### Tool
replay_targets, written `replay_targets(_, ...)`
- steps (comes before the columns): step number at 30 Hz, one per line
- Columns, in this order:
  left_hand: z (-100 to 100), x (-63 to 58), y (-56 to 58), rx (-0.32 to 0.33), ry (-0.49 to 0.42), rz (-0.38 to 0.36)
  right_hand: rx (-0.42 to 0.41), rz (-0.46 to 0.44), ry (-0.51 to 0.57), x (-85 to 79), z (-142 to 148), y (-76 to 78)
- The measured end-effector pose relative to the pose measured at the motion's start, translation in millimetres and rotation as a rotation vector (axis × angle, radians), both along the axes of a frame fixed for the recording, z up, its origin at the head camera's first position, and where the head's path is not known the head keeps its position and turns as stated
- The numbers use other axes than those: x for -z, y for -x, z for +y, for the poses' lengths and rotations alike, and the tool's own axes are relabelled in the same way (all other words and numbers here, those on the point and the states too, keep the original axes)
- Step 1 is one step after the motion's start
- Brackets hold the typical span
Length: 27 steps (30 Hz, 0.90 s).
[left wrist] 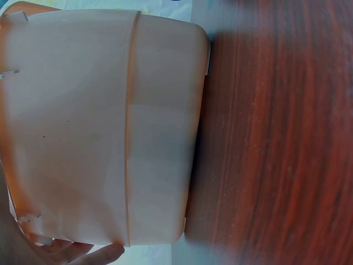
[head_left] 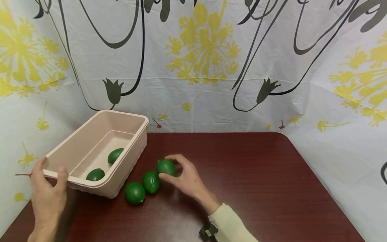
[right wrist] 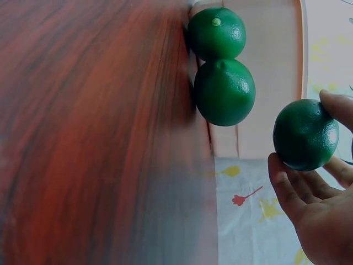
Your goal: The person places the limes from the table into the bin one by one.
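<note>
My right hand (head_left: 187, 178) pinches a green lime (head_left: 166, 167) between thumb and fingers. In the right wrist view that lime (right wrist: 306, 134) is held up off the brown table. Beside it, two more limes (head_left: 151, 182) (head_left: 135, 193) sit close together on the table, next to the beige plastic bin (head_left: 128, 169). My left hand (head_left: 48, 195) grips the bin's near left corner, with the thumb over the rim. Two limes (head_left: 95, 174) (head_left: 115, 156) lie inside the bin, the farther one partly hidden by its right wall. In the left wrist view the bin's outer wall (left wrist: 77, 121) fills the left half.
The dark brown wooden table (head_left: 242, 174) stretches to the right of the bin, with a rounded far right corner. A white cloth (head_left: 193, 111) printed with yellow and grey flowers hangs behind the table and along its sides.
</note>
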<state>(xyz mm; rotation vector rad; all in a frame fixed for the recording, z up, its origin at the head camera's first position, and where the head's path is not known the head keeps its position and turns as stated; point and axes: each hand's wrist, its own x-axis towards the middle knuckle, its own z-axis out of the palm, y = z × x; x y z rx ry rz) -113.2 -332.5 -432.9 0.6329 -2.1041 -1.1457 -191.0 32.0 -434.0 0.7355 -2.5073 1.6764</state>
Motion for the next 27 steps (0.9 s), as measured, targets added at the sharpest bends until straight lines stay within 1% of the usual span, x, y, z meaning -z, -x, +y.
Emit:
replay_targets(4, 0, 0.0, -0.2, -0.002, -0.005, -0.008, -0.007, -0.003, 0.011, -1.8, -2, 0.3)
replay_targets(12, 1, 0.2, 1.5, 0.002, 0.0, 0.006, -0.004, -0.002, 0.008, -4.5, -6, 0.8)
replay_targets(23, -1, -1.1, -1.1, 0.004, -0.01, -0.034, -0.012, -0.021, 0.002, -6.3, -13, -2.5)
replay_targets(27, -1, -0.3, -0.6, 0.003, -0.008, -0.022, -0.011, 0.001, -0.008, -7.7, -15, -2.0)
